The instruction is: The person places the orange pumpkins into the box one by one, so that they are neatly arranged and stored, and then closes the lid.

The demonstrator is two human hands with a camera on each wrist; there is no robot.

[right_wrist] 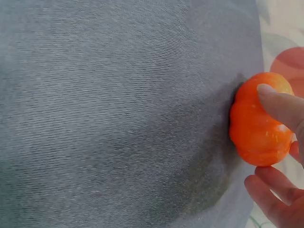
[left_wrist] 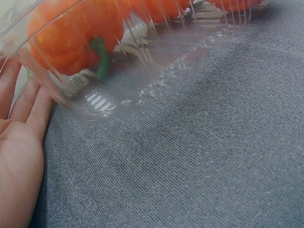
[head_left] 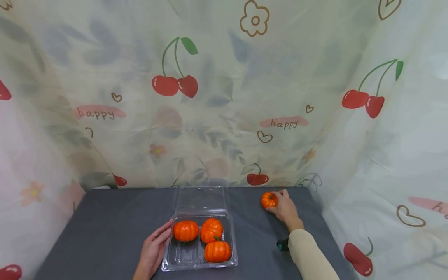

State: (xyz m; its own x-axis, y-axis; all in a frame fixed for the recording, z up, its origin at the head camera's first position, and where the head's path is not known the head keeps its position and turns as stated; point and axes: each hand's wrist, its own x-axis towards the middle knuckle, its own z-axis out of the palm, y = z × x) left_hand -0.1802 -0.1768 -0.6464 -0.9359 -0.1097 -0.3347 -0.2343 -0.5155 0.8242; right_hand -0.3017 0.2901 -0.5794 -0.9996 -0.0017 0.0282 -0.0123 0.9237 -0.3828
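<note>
A clear plastic clamshell box [head_left: 179, 259] lies on the dark grey cloth with its lid [head_left: 201, 198] swung back. Three small orange pumpkins are in its tray: one at the left [head_left: 186, 231], one at the back right [head_left: 211, 230] and one at the front right [head_left: 217, 251]. Against the tray's left side rests my left hand [head_left: 154, 249], its fingers extended along the wall. To the right of the box, near the cloth's far edge, my right hand [head_left: 285, 210] grips another small pumpkin [right_wrist: 259, 126] between thumb and fingers, the thumb lying across it.
The grey table [head_left: 115, 229] ends at a printed curtain [head_left: 210, 116] behind, and more curtain hangs at both sides. A black device [head_left: 282, 245] sits at my right wrist. A small white object [head_left: 102, 187] shows at the table's back left corner.
</note>
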